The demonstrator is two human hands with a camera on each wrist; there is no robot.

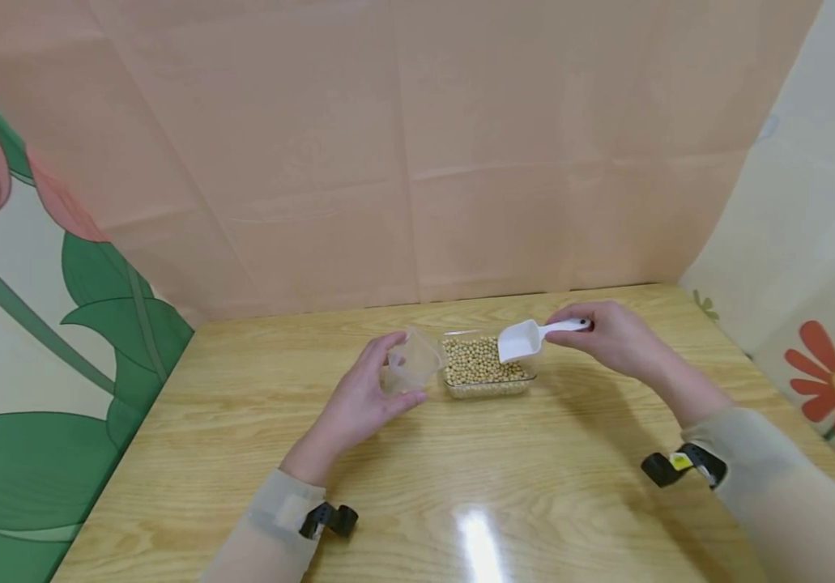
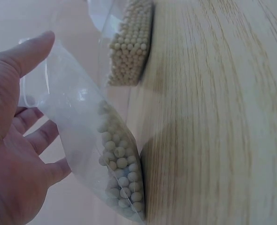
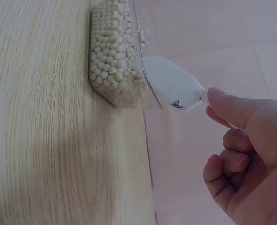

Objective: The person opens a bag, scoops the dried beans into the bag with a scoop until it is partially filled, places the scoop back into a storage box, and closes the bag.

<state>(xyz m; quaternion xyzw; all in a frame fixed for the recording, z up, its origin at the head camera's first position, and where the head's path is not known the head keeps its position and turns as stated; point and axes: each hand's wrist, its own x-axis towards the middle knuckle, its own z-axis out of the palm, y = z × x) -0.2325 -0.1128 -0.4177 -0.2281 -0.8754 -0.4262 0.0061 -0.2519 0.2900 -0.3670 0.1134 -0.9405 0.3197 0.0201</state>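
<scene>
My left hand (image 1: 355, 405) holds a translucent plastic bag (image 2: 73, 122) round its mouth, thumb on one side and fingers on the other. Pale round beans (image 2: 122, 161) lie in the bottom of the bag, low by the tabletop. Close to its right stands a clear rectangular container (image 1: 490, 391), filled with the same kind of beans (image 1: 475, 360). My right hand (image 1: 617, 336) pinches the handle of a white scoop (image 1: 521, 341) between thumb and index finger. The scoop's head overlaps the right part of the container, and no beans show inside it.
The wooden table (image 1: 534, 486) carries both vessels towards its far side. A pink sheet (image 1: 388, 162) hangs behind the back edge. Printed flower panels (image 1: 16, 461) flank the table on the left and right. Black wrist cameras (image 1: 330, 520) are strapped to both sleeves.
</scene>
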